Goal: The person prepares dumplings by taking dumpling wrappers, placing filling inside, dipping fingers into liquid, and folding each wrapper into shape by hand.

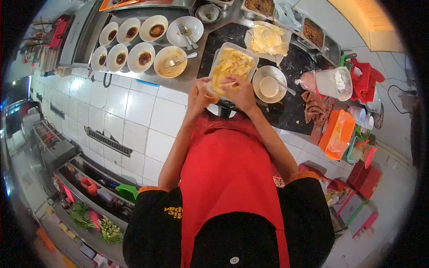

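A clear plastic tub full of folded yellow wrappers stands at the counter's front edge. My left hand is at its near left corner, fingers curled round something pale yellow that looks like a wrapper. Over the tub's near end, my right hand has its fingers bent together; what they pinch is too small to make out. A stack of square yellow sheets lies on paper behind the tub. Just right of my right hand is a plate with a small white bowl and a spoon.
Several white bowls with dark sauce stand at left, beside a used bowl with a fork and a plate with cutlery. Metal trays, a large plastic container, a brown cloth and an orange bin are at right.
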Tool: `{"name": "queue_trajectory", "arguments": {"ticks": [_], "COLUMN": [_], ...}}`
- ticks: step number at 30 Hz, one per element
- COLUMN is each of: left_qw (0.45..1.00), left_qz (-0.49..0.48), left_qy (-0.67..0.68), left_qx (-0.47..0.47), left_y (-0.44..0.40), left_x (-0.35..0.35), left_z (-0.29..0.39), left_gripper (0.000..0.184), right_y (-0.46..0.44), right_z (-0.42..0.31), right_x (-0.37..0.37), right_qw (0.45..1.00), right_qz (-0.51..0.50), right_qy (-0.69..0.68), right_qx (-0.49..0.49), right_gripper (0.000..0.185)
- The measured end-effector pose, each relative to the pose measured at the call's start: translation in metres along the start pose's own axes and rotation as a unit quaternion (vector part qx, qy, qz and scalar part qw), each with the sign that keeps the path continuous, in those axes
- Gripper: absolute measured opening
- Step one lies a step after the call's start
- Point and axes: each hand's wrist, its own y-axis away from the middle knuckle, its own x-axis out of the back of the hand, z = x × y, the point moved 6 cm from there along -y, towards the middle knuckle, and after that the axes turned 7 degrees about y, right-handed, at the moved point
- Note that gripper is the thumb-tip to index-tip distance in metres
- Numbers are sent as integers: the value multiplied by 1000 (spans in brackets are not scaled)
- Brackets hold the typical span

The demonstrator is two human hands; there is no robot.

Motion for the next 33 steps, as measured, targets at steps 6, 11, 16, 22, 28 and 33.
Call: {"name": "queue_trajectory", "arguments": {"ticks": [6,11,16,22,28,33], "left_qw": [992,997,993,966,988,996], "left_qz": [-67,-44,-84,-115,-85,-70], "left_qy": [36,-29,-10,176,117,-58], "left_qx": [-104,-49,-83,149,45,-1], "left_y": [-8,-11,-12,-5,-6,1], "left_x": [-43,-39,-43,-63,-75,-84], "left_z": [-9,-19,-8,-19,0,18], "left_gripper": [32,32,47,43,41,29], "right_y": [19,34,38,38,31,29], "right_z": [-15,-26,-19,9,-30,-45], "right_x": [17,31,39,50,96,94], "right_qw": [996,999,996,955,996,980], "right_qz": [-73,-52,-41,-3,33,-40], "right_qy": [-49,4,-76,-275,34,122], "right_qx": [-17,12,-14,-108,70,151], "right_gripper": [36,33,34,32,38,42]}}
